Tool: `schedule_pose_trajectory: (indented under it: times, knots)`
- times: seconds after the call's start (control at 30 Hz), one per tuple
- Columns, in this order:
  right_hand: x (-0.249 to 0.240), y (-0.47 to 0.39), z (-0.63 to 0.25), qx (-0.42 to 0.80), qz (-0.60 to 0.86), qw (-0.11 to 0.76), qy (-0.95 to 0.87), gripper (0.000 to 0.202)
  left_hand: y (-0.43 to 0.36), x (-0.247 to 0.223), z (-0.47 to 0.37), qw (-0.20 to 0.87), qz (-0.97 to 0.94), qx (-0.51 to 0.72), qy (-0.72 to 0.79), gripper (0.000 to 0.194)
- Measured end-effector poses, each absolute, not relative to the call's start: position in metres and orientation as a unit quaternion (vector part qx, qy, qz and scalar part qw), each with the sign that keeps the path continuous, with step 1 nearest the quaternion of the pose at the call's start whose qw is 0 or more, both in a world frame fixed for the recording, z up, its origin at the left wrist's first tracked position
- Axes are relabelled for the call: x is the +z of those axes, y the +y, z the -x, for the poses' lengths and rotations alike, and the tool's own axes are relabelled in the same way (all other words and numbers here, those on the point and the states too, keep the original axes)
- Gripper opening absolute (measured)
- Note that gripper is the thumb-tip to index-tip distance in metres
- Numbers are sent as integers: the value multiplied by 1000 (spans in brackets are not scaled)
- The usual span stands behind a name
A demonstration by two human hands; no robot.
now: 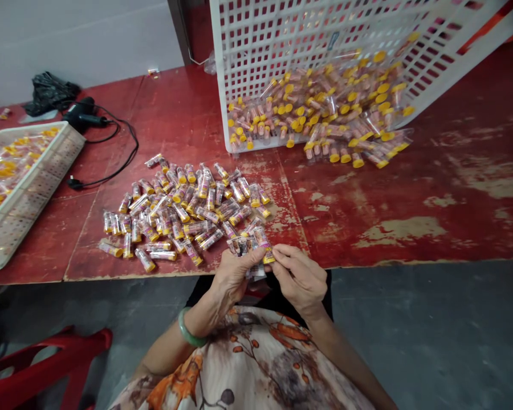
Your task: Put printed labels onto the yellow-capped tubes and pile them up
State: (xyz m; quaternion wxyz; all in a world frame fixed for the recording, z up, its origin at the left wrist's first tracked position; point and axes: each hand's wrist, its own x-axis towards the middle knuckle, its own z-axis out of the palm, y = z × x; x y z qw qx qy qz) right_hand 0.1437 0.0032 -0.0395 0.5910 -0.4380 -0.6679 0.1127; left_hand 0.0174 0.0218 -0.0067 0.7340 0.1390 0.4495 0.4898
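Note:
At the table's front edge, my left hand (233, 273) grips a few flat printed film sleeves (243, 245) under its thumb. Against them lies a small clear tube with a yellow cap (261, 238). Beside it, my right hand (301, 278) is closed, thumb and forefinger pinching at the tube's capped end; what exactly sits between those fingertips is too small to tell. Just beyond my hands spreads a loose pile of small tubes (182, 199) with yellow caps and purple printed wrapping.
A white plastic basket (256, 34) lies tipped on its side, yellow-capped tubes (325, 108) spilling from it onto the red table (367, 210). At left are a white tray (29, 191) of similar tubes, a black heat gun or dryer (85, 114) with cord, a black bag (53, 91) and a red stool (55, 364).

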Motion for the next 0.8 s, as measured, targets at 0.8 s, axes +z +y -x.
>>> schedule_pose_trajectory:
  times: [0.8]
  knots:
    - [-42,119,-234,-10,578,421,-699,16,95,-5,23,549,-357,496,570,33]
